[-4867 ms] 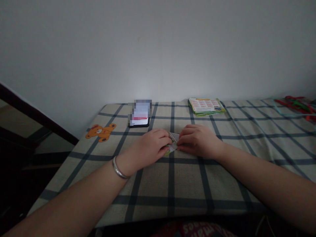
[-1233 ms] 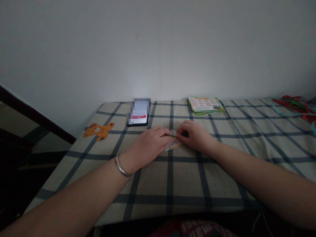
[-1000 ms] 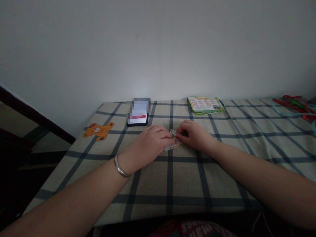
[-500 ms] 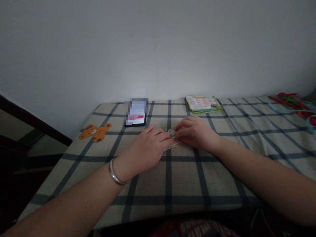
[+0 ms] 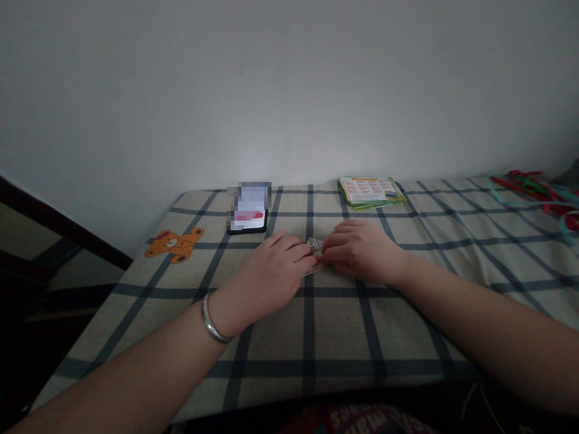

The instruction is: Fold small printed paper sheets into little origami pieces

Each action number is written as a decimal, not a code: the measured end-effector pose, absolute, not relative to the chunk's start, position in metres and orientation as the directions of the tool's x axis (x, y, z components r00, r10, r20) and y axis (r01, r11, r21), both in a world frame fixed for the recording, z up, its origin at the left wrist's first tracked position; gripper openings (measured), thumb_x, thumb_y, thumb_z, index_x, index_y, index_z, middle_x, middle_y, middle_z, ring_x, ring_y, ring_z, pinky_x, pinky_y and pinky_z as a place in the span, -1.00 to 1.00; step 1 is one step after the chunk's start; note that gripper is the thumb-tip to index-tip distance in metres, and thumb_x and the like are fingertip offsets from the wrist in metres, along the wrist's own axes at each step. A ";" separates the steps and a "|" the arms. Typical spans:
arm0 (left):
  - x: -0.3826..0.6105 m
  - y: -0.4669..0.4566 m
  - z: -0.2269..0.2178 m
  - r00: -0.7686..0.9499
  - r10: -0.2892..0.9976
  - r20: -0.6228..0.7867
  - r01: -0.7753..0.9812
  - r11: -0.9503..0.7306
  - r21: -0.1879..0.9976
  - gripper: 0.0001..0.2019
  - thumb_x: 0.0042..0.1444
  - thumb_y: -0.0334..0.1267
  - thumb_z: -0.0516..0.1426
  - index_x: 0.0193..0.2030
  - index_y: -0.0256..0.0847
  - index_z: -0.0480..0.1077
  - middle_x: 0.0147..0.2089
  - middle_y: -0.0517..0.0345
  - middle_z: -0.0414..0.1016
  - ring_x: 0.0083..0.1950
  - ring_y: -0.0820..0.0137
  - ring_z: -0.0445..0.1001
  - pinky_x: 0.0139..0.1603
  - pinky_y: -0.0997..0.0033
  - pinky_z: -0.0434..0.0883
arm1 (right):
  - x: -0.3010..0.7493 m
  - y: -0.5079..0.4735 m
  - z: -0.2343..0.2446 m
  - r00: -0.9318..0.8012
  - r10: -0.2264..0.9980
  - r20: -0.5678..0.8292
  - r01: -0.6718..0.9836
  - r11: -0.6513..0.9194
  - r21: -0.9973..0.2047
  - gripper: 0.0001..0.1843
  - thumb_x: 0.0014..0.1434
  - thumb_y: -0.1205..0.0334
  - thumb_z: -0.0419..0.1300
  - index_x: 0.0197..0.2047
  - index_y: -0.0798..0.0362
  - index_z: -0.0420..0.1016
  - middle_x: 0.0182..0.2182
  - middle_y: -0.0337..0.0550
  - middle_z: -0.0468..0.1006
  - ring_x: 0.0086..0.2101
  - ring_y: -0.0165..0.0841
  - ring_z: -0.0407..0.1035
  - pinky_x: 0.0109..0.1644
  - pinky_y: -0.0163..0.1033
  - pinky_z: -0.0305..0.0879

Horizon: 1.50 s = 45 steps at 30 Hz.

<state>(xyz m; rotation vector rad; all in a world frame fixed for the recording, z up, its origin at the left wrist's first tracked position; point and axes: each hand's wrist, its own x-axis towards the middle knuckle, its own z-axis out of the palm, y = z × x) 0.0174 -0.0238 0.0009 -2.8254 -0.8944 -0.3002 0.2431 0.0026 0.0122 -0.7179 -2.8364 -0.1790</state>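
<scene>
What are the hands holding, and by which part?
A printed paper: left hand on its left end, right hand on its right; pinched or just pressed, I can't tell.

Your left forearm (image 5: 149, 367) extends from the lower left and your right forearm (image 5: 484, 328) from the lower right, both angled forward and inward. Your left hand (image 5: 275, 272) is palm down, its fingers together and pointing right. Your right hand (image 5: 364, 252) faces it with bent fingers directed left, the fingertips of both hands near each other.
</scene>
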 end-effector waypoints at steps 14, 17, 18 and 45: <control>0.014 -0.021 0.001 0.823 0.517 0.235 0.557 -0.816 -0.155 -0.72 0.23 -0.41 0.03 0.04 -0.21 0.42 0.03 0.04 0.47 0.09 0.19 0.35 0.20 0.02 0.24 | 0.248 0.005 0.014 -0.820 0.528 0.220 0.560 0.819 0.121 -0.83 0.20 0.25 0.19 -0.20 -0.12 0.61 -0.03 -0.26 0.54 -0.18 -0.29 0.41 -0.11 -0.16 0.21; 0.013 -0.019 0.003 0.828 0.519 0.214 0.553 -0.820 -0.151 -0.73 0.23 -0.42 0.01 0.00 -0.22 0.44 0.00 0.02 0.48 0.08 0.21 0.37 0.21 0.01 0.23 | 0.250 0.005 0.016 -0.809 0.553 0.201 0.581 0.805 0.123 -0.84 0.18 0.27 0.20 -0.21 -0.09 0.61 -0.04 -0.26 0.56 -0.24 -0.31 0.43 -0.17 -0.19 0.22; 0.013 -0.018 0.003 0.828 0.519 0.213 0.553 -0.820 -0.149 -0.73 0.23 -0.42 0.01 -0.01 -0.23 0.45 -0.01 0.01 0.49 0.08 0.21 0.37 0.21 0.01 0.23 | 0.250 0.004 0.017 -0.806 0.558 0.198 0.585 0.802 0.119 -0.83 0.18 0.27 0.19 -0.20 -0.09 0.61 -0.04 -0.26 0.56 -0.24 -0.31 0.43 -0.18 -0.19 0.22; 0.002 -0.013 0.013 0.842 0.513 0.170 0.533 -0.839 -0.109 -0.77 0.16 -0.46 0.03 -0.24 -0.18 0.51 -0.19 0.14 0.56 -0.09 0.30 0.45 0.08 0.13 0.31 | 0.269 0.003 0.030 -0.737 0.665 0.122 0.676 0.727 0.122 -0.79 0.13 0.31 0.18 -0.27 -0.12 0.63 -0.09 -0.29 0.59 -0.28 -0.36 0.45 -0.40 -0.28 0.11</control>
